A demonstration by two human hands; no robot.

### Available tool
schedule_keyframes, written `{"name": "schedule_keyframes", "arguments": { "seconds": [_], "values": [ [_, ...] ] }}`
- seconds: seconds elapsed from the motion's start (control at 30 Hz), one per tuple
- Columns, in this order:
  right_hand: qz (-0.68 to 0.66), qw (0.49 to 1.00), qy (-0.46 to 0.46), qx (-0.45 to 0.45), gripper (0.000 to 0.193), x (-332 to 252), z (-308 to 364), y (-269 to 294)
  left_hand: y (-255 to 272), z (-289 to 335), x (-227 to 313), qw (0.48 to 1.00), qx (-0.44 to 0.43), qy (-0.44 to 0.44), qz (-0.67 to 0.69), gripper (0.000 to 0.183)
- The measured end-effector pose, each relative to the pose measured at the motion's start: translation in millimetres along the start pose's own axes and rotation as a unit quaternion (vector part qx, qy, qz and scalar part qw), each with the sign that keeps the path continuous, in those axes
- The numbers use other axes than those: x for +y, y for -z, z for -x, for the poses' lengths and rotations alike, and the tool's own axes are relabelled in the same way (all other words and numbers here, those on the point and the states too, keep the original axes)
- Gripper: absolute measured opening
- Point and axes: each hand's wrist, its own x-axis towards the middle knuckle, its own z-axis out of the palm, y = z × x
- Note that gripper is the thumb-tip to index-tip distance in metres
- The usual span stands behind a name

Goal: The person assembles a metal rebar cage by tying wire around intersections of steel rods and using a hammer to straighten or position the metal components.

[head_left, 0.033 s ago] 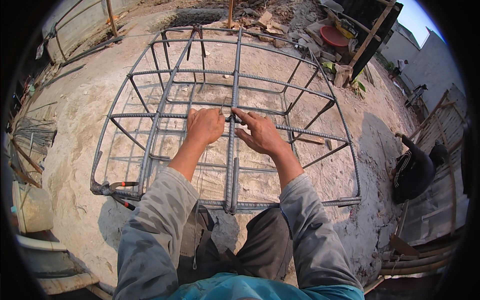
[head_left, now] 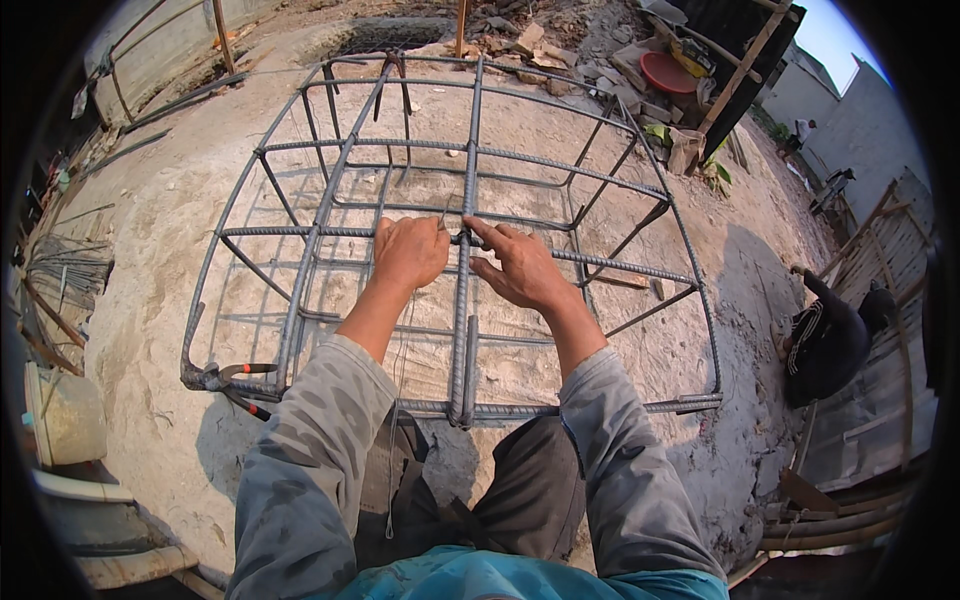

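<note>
A cage of ribbed steel rebar [head_left: 468,340] lies before me, its long bars crossing under my hands. My left hand [head_left: 412,250] is closed just left of the central bar, pinching thin tie wire [head_left: 402,350] that trails down toward my lap. Beside the same crossing, my right hand [head_left: 520,265] has its index finger stretched to the bar and its thumb apart. Dark wire shows around the crossing, partly covered by the fingers. Pincers with red-orange and black handles [head_left: 250,369] hang at the cage's near left corner.
A pale bucket [head_left: 65,415] stands at the left, with bundled rods [head_left: 68,265] farther back. Rubble [head_left: 540,45] and a red basin [head_left: 668,72] lie at the far side. Dark clothing or a bag [head_left: 828,340] is at the right, near a sheet-metal fence [head_left: 870,400].
</note>
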Motion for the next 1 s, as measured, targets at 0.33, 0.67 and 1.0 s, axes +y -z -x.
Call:
{"name": "schedule_keyframes", "arguments": {
  "seconds": [0.33,0.67,1.0],
  "values": [
    [0.0,1.0,0.002,-0.003,0.062,-0.9,-1.1,0.0,-0.7,0.5,-2.3,1.0,0.012,-0.008,0.001,0.032],
    [-0.002,1.0,-0.006,-0.013,0.063,-0.9,-0.1,2.5,-0.8,0.5,0.2,1.0,0.012,-0.002,0.007,0.034],
    [-0.004,1.0,-0.008,-0.011,0.063,-0.3,-0.2,0.6,-2.4,0.5,-0.2,1.0,0.019,0.0,0.003,0.034]
  ]
}}
